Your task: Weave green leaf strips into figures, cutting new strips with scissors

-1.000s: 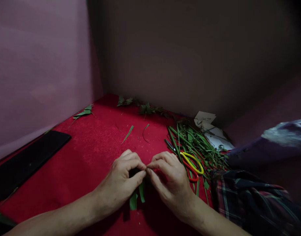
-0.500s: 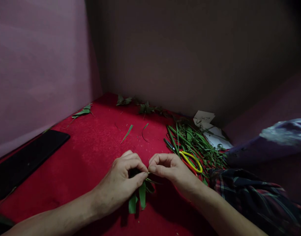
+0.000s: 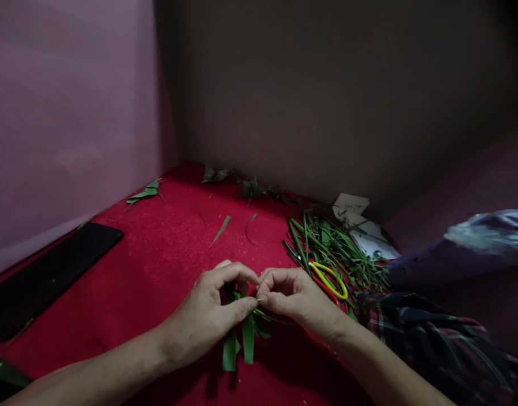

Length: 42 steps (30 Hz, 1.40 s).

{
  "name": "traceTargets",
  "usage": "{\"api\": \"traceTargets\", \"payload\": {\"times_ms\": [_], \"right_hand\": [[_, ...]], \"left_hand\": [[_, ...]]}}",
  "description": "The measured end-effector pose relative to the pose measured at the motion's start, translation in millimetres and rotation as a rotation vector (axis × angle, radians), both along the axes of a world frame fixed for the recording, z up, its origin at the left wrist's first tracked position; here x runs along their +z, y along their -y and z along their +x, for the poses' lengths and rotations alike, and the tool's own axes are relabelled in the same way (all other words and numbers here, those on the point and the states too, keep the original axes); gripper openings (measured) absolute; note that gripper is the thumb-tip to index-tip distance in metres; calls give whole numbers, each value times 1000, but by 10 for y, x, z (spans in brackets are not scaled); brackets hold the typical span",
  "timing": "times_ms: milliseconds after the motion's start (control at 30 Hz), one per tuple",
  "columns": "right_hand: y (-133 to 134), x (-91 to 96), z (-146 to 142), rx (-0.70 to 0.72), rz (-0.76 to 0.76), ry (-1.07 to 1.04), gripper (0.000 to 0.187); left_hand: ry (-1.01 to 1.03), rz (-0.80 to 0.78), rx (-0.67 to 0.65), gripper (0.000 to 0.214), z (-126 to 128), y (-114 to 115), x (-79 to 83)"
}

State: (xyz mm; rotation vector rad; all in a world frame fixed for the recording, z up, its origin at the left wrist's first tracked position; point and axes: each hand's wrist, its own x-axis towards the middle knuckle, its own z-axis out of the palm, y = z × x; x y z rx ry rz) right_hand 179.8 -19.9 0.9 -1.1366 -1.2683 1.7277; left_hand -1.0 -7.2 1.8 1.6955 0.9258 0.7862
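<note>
Low at the centre, my left hand (image 3: 214, 307) is closed round a small bunch of green leaf strips (image 3: 248, 338). Broad strip ends hang down below its fingers, and the rest of the bunch is hidden in the palm. Against its fingertips, my right hand (image 3: 293, 293) is pinched on a thin pale strand that shows between the two thumbs. Just right of that hand lie scissors (image 3: 330, 280) with yellow and red handles, their dark blades pointing away to the left.
A heap of cut green blades (image 3: 343, 245) lies beyond the scissors, by white paper tags (image 3: 352, 206). A flat black object (image 3: 56, 276) lies at left on the red cloth (image 3: 166, 254). Plaid fabric (image 3: 437, 332) and clear plastic (image 3: 491, 231) are at right. Walls close in behind.
My fingertips have come closer together, with the left index finger now lifted off its thumb and touching the right hand. The leaf bunch has shifted slightly right.
</note>
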Motion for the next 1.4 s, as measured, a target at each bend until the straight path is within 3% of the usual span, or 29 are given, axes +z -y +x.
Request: {"api": "traceTargets", "payload": {"times_ms": [267,467,633,967,1133,1400], "right_hand": [[-4,-2,27,11,137,68,22],[11,27,2,-36,207,72,19],[46,27,-18,-81,293,128,13],[107,30,-116,-273,741,415,10],[138,-18,-130,-334,905,549,9],[179,-79,-155,-414,994,658,8]], "left_hand": [[7,296,-31,14,-15,-16,3],[-5,341,14,11,-17,-18,4],[-12,235,34,11,-12,-31,8],[77,-47,65,12,36,-43,-2],[91,-101,65,11,42,-26,-5],[172,-281,46,11,75,-24,-18]]}}
